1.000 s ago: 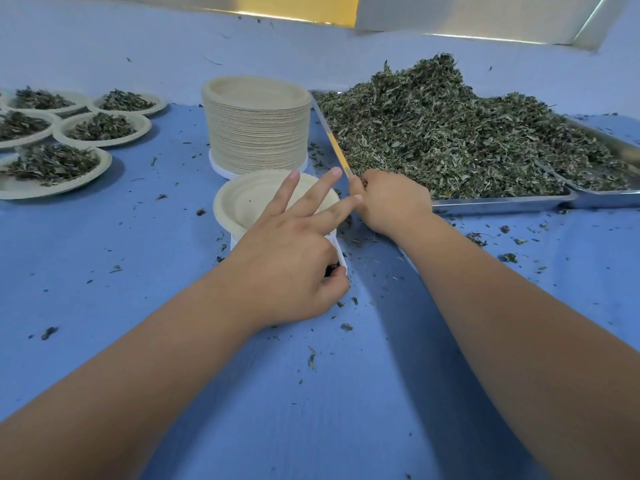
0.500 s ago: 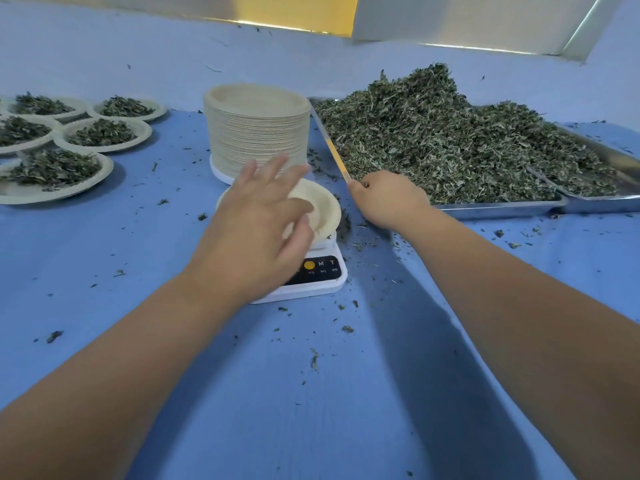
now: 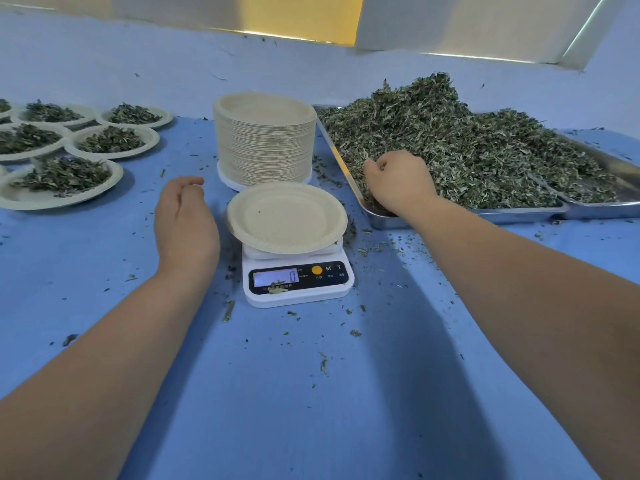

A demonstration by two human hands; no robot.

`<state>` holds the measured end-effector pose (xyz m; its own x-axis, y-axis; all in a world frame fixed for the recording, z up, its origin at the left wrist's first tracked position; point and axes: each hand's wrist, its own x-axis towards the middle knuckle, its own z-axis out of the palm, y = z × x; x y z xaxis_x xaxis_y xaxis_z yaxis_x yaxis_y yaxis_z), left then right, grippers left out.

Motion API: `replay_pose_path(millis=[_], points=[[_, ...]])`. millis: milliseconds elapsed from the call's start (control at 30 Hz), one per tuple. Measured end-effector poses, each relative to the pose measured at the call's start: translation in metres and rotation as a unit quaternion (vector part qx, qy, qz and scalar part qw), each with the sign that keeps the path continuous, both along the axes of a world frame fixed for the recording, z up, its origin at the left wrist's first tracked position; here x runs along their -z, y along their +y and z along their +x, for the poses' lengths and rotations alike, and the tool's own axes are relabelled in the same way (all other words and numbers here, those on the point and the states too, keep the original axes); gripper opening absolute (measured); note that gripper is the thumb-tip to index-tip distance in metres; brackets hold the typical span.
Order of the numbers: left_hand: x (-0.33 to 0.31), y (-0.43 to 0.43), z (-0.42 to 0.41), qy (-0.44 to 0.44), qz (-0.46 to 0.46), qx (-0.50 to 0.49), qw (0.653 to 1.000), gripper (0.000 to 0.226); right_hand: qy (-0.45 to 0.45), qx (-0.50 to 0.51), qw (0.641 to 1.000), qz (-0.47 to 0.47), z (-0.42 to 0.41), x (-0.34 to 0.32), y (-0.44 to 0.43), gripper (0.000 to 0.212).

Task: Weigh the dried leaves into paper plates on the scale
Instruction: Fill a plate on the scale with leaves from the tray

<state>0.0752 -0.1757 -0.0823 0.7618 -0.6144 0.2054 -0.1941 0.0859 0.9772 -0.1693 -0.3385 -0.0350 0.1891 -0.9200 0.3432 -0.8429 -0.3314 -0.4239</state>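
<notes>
An empty paper plate (image 3: 286,216) sits on the small white scale (image 3: 298,278), whose display reads 0. My left hand (image 3: 183,220) hovers just left of the plate, fingers relaxed and holding nothing. My right hand (image 3: 398,180) is at the near left corner of the metal tray (image 3: 519,214), its fingers curled into the heap of dried leaves (image 3: 467,147). A tall stack of paper plates (image 3: 263,140) stands right behind the scale.
Several filled paper plates (image 3: 65,178) lie at the far left on the blue cloth (image 3: 311,393). A second metal tray (image 3: 616,202) overlaps the first at the right. Leaf crumbs are scattered around the scale. A pale wall rises behind.
My left hand came off the scale's buttons and moved left of the plate. My right hand went from the tray's edge into the leaves.
</notes>
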Motion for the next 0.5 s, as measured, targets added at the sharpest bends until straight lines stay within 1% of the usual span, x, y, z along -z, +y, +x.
replay_pose_path(millis=[100, 200, 233, 333, 400, 467, 500], points=[[0.0039, -0.0041, 0.0043, 0.029, 0.024, 0.013, 0.999, 0.037, 0.006, -0.017, 1.0, -0.013, 0.0038, -0.0015, 0.0029, 0.051], [0.0066, -0.0052, 0.0038, 0.011, 0.024, 0.03, 0.999, 0.041, -0.072, -0.015, 0.995, -0.06, 0.0062, -0.0046, 0.0041, 0.048], [0.0073, -0.0054, 0.0034, 0.005, 0.024, 0.036, 0.999, 0.042, -0.079, -0.016, 0.995, -0.058, 0.0069, -0.0061, 0.0032, 0.047], [0.008, -0.0062, 0.0039, 0.012, 0.024, 0.061, 0.998, 0.044, -0.001, -0.026, 0.999, 0.019, 0.0077, -0.0058, 0.002, 0.046], [0.0072, -0.0075, 0.006, 0.056, 0.004, 0.078, 0.995, 0.038, 0.017, -0.02, 0.999, 0.043, 0.0064, -0.0034, 0.0026, 0.046], [0.0054, -0.0088, 0.007, 0.13, -0.022, 0.1, 0.986, 0.033, 0.004, -0.01, 1.0, 0.027, 0.0055, -0.0042, 0.0033, 0.046], [0.0048, -0.0087, 0.007, 0.153, -0.032, 0.111, 0.981, 0.031, -0.006, -0.008, 1.0, 0.013, 0.0058, -0.0067, 0.0043, 0.045]])
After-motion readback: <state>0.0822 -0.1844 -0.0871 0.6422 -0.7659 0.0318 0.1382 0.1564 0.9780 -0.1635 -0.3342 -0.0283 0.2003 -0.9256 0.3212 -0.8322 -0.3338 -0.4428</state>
